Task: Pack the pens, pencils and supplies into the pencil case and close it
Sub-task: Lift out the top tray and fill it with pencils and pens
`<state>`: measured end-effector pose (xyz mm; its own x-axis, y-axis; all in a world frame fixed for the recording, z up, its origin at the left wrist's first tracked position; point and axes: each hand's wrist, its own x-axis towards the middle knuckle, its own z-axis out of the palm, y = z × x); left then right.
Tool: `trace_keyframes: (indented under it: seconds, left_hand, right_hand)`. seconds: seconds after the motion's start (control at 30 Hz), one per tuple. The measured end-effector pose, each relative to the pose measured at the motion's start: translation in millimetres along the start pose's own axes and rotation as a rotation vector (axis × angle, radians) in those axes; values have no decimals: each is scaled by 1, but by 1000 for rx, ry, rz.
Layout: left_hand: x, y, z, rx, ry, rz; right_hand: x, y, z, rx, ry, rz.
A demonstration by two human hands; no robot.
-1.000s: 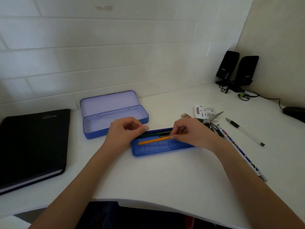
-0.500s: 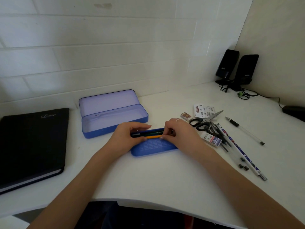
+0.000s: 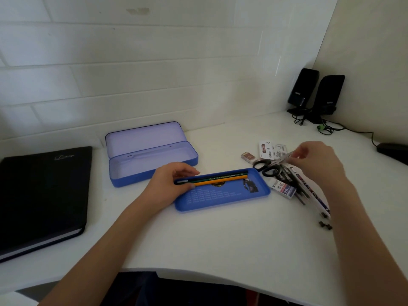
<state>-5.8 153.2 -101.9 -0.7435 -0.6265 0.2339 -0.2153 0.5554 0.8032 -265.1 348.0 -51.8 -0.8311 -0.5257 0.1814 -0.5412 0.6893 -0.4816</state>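
Observation:
The blue pencil case [image 3: 152, 161] lies open with its lid back and nothing in it. In front of it sits the blue inner tray [image 3: 220, 198] with three pencils [image 3: 218, 179] lined up along its far side. My left hand [image 3: 167, 184] is at the tray's left end, fingers and thumb pinching the pencils' ends. My right hand [image 3: 315, 161] hovers, blurred, over the pile of supplies, its curled fingertips at the tip of the black-handled scissors [image 3: 265, 167]. Under it lie several pens [image 3: 304, 191] and a white eraser [image 3: 283, 189].
A small eraser [image 3: 247, 156] and a packet [image 3: 272, 149] lie behind the scissors. Tiny dark bits [image 3: 325, 224] lie near the pens' front ends. A black notebook [image 3: 42, 195] fills the left. Two black speakers [image 3: 315, 96] with cables stand in the far right corner.
My right hand left the tray and moved right to the supply pile. The yellow pencil now lies against the other two pencils. My left hand stayed at the tray's left end.

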Motion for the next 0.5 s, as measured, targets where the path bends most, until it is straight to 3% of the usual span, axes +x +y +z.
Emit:
trace_keyframes:
  seconds: [0.23,0.5]
  left_hand:
    - [0,-1,0,17,12,-1]
    - [0,-1,0,-8,4,-6]
  right_hand:
    - [11,21,2,-75,-161,280]
    - [11,24,8,-211,-223,269]
